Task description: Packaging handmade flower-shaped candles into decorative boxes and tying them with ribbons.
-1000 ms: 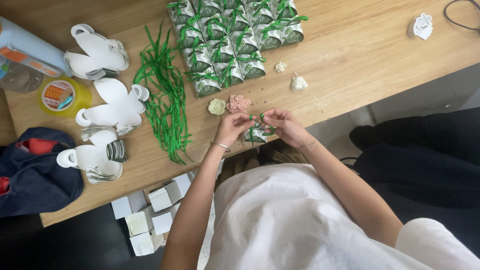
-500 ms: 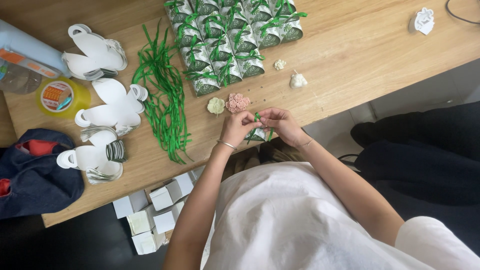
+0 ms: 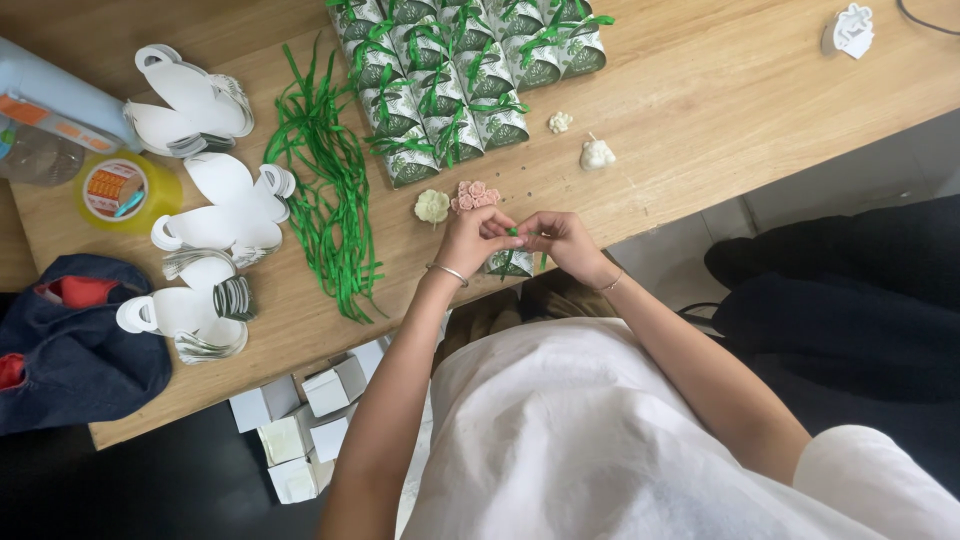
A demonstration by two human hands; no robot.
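- Wooden table (image 3: pixel 700 120) fills the upper frame; a person in a white top leans over its near edge, lower centre.
- Dark blue bag (image 3: pixel 70 340) sits at far left, partly off the tabletop.
- Finished boxes (image 3: pixel 460 80), green-patterned w/ ribbon already tied, stand packed in rows at top centre – about a dozen or more done, by the look of it.
- Loose green ribbons (image 3: pixel 325 200) lie in a heap left of centre; plenty remain, so much tying seems left.
- Flat white box blanks (image 3: pixel 205 210) w/ loop handles are stacked at upper left & mid left, not yet folded.
- Small white cubes (image 3: pixel 300 430) sit below the table edge, lower left.
- Yellow tape roll (image 3: pixel 125 190) rests at left, beside a clear bottle.
- Box in work (image 3: pixel 512 262) sits at the table's near edge, centre frame, directly under both hands.
- Left hand (image 3: pixel 470 235) & right hand (image 3: pixel 565 240) are close together above it, fingertips pinching a bit of green ribbon between them; knot appears unfinished.
- Pink flower piece (image 3: pixel 475 195) & cream flower piece (image 3: pixel 432 206) lie just above the hands, apart from any box.
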